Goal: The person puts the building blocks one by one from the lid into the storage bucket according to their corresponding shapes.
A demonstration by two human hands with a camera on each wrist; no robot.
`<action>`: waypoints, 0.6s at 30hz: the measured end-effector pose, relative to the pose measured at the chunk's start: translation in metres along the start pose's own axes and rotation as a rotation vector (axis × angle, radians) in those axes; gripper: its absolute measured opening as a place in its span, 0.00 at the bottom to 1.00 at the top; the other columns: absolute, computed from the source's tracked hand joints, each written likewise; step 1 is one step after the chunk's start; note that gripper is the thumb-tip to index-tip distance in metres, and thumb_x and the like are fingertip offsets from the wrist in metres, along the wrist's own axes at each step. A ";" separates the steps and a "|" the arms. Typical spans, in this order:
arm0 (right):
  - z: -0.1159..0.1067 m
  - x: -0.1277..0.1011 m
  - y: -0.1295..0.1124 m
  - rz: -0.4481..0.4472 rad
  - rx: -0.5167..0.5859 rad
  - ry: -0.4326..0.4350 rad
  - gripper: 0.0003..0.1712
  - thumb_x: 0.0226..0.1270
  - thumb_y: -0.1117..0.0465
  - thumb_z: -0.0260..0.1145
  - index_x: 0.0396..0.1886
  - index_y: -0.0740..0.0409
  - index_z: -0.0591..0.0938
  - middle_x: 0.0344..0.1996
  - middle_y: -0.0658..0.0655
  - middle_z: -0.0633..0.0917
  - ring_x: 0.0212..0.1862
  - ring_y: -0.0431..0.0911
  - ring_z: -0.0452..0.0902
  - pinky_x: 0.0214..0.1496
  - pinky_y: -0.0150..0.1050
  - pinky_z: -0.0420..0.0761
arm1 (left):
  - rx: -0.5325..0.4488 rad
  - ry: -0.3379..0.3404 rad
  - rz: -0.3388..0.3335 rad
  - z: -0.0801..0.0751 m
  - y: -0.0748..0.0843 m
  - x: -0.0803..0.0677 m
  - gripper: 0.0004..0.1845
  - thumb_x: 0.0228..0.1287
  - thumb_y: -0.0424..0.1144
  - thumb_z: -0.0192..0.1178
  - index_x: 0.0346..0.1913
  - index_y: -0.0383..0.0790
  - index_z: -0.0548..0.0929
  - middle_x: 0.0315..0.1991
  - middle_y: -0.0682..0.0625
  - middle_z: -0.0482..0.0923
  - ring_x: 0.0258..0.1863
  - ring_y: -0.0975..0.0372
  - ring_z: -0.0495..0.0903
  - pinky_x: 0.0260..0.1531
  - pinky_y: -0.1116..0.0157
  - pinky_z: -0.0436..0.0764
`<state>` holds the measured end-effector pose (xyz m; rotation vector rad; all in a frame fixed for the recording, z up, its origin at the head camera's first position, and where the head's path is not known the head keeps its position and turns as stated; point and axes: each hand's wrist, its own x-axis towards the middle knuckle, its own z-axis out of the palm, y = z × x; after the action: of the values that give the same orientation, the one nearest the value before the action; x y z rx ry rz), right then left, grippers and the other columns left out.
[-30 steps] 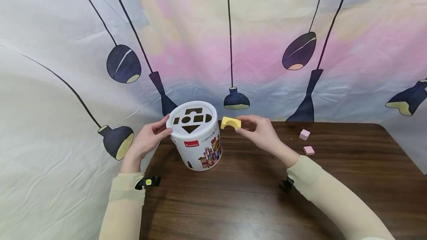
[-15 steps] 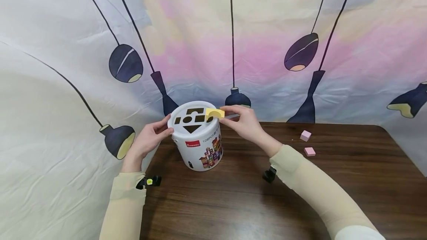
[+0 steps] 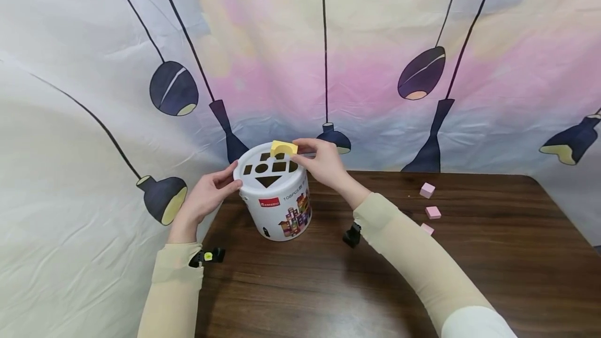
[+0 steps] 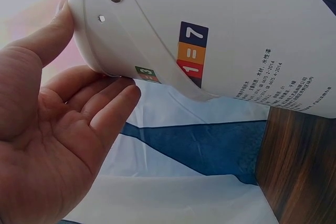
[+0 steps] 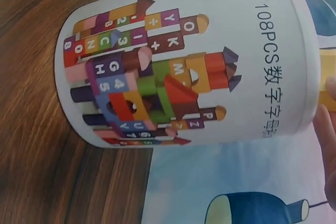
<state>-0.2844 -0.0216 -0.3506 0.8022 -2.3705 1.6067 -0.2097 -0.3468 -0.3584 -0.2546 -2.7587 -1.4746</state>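
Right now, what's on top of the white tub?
A yellow arch block, pinched by the right hand, sits over the tub's lid holes. Inside is hidden.

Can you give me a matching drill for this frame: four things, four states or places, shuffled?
Things:
1. yellow arch-shaped wooden block
2. white cylindrical shape-sorter bucket
3. left hand
4. pink wooden cubes

States or places:
A. lying loose on the dark wooden table, to the person's right
B. pinched by the right hand above the lid's cut-outs
C. resting with straight fingers against the bucket's side
D. standing upright at the table's far left corner

Pairs: 1-B, 2-D, 3-C, 4-A
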 end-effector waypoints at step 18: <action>0.021 0.022 -0.008 0.065 -0.062 -0.045 0.25 0.75 0.58 0.74 0.69 0.56 0.85 0.57 0.57 0.89 0.56 0.49 0.88 0.57 0.43 0.88 | -0.001 0.006 0.005 0.001 0.000 0.000 0.39 0.78 0.50 0.67 0.84 0.43 0.64 0.83 0.49 0.60 0.77 0.50 0.68 0.70 0.52 0.71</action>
<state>-0.2954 -0.0502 -0.3434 0.7645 -2.4893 1.5465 -0.2100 -0.3462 -0.3586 -0.2565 -2.7504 -1.4730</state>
